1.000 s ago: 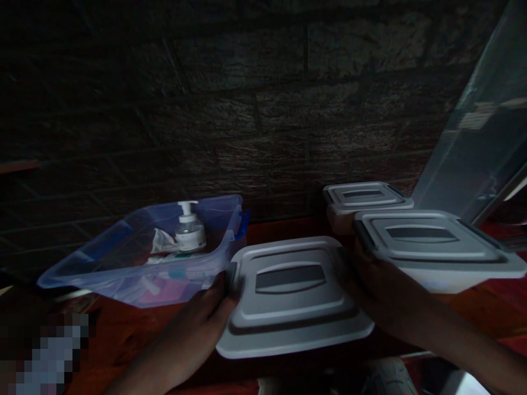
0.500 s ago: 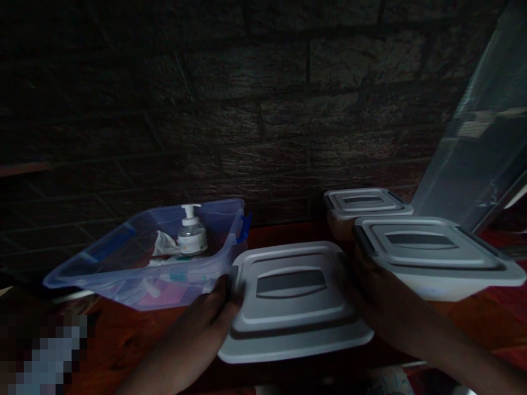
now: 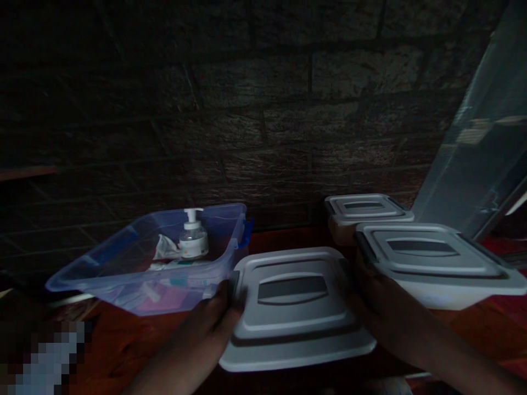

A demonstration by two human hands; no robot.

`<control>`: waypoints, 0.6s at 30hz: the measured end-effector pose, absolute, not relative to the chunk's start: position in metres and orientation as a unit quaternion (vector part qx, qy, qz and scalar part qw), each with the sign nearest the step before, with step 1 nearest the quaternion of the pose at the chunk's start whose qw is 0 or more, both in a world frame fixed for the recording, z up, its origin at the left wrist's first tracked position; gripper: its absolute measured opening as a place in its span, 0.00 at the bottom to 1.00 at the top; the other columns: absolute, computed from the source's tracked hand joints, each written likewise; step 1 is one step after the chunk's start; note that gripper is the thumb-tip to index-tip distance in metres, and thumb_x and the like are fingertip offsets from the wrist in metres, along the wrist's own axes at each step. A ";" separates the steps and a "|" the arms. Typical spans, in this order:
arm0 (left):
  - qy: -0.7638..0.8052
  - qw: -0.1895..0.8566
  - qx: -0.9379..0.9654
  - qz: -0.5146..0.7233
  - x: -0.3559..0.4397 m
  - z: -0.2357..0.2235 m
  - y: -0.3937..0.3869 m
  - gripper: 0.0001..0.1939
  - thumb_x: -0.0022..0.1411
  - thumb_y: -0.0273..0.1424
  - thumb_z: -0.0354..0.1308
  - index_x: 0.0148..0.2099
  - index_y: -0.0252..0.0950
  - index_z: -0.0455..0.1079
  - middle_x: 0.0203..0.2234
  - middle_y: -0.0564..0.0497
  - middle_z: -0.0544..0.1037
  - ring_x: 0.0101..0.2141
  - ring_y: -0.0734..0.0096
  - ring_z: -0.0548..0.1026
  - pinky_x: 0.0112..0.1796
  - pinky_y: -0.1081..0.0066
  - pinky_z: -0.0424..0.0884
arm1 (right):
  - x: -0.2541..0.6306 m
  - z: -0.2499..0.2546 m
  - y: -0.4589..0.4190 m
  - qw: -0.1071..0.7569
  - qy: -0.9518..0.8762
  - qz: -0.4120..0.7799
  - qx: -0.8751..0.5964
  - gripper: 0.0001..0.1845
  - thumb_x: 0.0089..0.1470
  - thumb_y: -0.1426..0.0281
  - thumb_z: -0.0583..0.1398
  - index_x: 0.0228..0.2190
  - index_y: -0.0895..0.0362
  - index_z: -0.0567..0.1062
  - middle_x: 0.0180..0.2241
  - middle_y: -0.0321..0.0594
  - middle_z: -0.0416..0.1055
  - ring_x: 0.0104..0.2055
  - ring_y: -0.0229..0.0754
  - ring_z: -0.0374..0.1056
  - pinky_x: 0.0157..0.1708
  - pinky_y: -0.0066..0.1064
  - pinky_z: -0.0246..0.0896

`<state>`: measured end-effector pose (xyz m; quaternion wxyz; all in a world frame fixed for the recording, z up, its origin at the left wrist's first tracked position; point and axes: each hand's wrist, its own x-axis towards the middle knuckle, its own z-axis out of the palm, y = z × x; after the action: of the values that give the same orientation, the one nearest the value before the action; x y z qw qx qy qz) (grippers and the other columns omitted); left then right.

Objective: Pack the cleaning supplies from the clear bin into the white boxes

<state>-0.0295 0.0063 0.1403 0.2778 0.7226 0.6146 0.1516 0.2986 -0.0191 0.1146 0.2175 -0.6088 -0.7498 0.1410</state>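
Note:
A lidded storage box (image 3: pixel 292 318) with a pale grey lid and a darker oval inset is in the middle of the view, close to me. My left hand (image 3: pixel 220 323) is closed on its left side, thumb over the lid's edge by the dark clip. On the opposite side, my right hand (image 3: pixel 376 310) grips the box too, its fingers partly lost in shadow. Just beyond my right hand stands a similar lidded box (image 3: pixel 436 260). Left of my left hand is an open, clear bluish bin (image 3: pixel 111 285) holding a pump bottle (image 3: pixel 193 241) and several small packets.
A smaller lidded box (image 3: pixel 366 207) stands at the back right, near the dark brick wall (image 3: pixel 280 126). The boxes rest on a reddish-brown wooden table (image 3: pixel 111 345). A grey, plastic-like sheet or panel (image 3: pixel 469 148) leans at the far right.
The whole scene sits slightly lower in the view now. Both hands keep their hold on the middle box, which shows no clear movement against the things around it.

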 end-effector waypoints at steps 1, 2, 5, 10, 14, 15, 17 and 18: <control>0.617 0.276 0.722 0.152 -0.030 0.140 0.006 0.30 0.75 0.49 0.40 0.63 0.37 0.70 0.53 0.41 0.82 0.49 0.57 0.81 0.47 0.63 0.75 | 0.298 0.115 -0.019 0.213 -0.747 0.145 -0.613 0.14 0.67 0.66 0.50 0.42 0.56 0.74 0.39 0.51 0.76 0.46 0.56 0.75 0.49 0.46 0.68; 0.619 0.274 0.721 0.152 -0.029 0.140 0.007 0.30 0.75 0.49 0.40 0.62 0.37 0.70 0.52 0.41 0.82 0.50 0.57 0.81 0.48 0.63 0.75 | 0.298 0.116 -0.019 0.210 -0.745 0.149 -0.616 0.14 0.67 0.66 0.50 0.42 0.56 0.74 0.40 0.51 0.76 0.47 0.56 0.75 0.50 0.46 0.68; 0.621 0.273 0.719 0.149 -0.029 0.142 0.007 0.30 0.75 0.48 0.39 0.62 0.36 0.70 0.52 0.41 0.82 0.52 0.56 0.79 0.50 0.62 0.74 | 0.297 0.116 -0.019 0.216 -0.742 0.156 -0.615 0.13 0.68 0.66 0.50 0.44 0.56 0.73 0.44 0.52 0.75 0.50 0.56 0.74 0.51 0.46 0.67; 0.625 0.272 0.719 0.135 -0.029 0.141 0.005 0.30 0.75 0.47 0.38 0.61 0.35 0.70 0.57 0.39 0.79 0.52 0.56 0.80 0.49 0.62 0.74 | 0.297 0.116 -0.019 0.230 -0.749 0.148 -0.603 0.12 0.67 0.67 0.51 0.43 0.55 0.73 0.42 0.50 0.76 0.51 0.55 0.73 0.51 0.43 0.66; 0.627 0.269 0.716 0.148 -0.028 0.141 0.005 0.30 0.75 0.48 0.39 0.62 0.35 0.69 0.61 0.38 0.75 0.55 0.55 0.78 0.52 0.62 0.72 | 0.297 0.117 -0.019 0.224 -0.749 0.143 -0.606 0.13 0.67 0.67 0.51 0.44 0.56 0.73 0.42 0.51 0.75 0.50 0.55 0.74 0.50 0.43 0.67; 0.625 0.273 0.716 0.150 -0.028 0.141 0.005 0.30 0.75 0.48 0.39 0.62 0.35 0.69 0.60 0.38 0.76 0.55 0.55 0.78 0.51 0.62 0.73 | 0.298 0.117 -0.019 0.223 -0.751 0.141 -0.606 0.13 0.67 0.67 0.51 0.45 0.57 0.73 0.42 0.51 0.75 0.51 0.56 0.73 0.51 0.44 0.66; 0.622 0.285 0.713 0.154 -0.028 0.140 0.005 0.30 0.75 0.48 0.39 0.63 0.35 0.69 0.59 0.38 0.77 0.55 0.54 0.78 0.51 0.61 0.73 | 0.298 0.116 -0.019 0.223 -0.753 0.138 -0.604 0.14 0.67 0.67 0.50 0.47 0.57 0.73 0.45 0.52 0.74 0.52 0.56 0.72 0.53 0.46 0.66; 0.623 0.290 0.710 0.156 -0.029 0.139 0.005 0.29 0.75 0.47 0.39 0.63 0.35 0.68 0.59 0.38 0.77 0.55 0.54 0.78 0.51 0.61 0.73 | 0.299 0.115 -0.019 0.222 -0.753 0.140 -0.604 0.15 0.67 0.67 0.50 0.48 0.57 0.73 0.46 0.52 0.74 0.52 0.56 0.72 0.53 0.46 0.66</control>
<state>-0.0288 0.0049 0.1392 0.2899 0.7096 0.6229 0.1558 0.2987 -0.0185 0.1145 0.2215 -0.6037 -0.7529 0.1405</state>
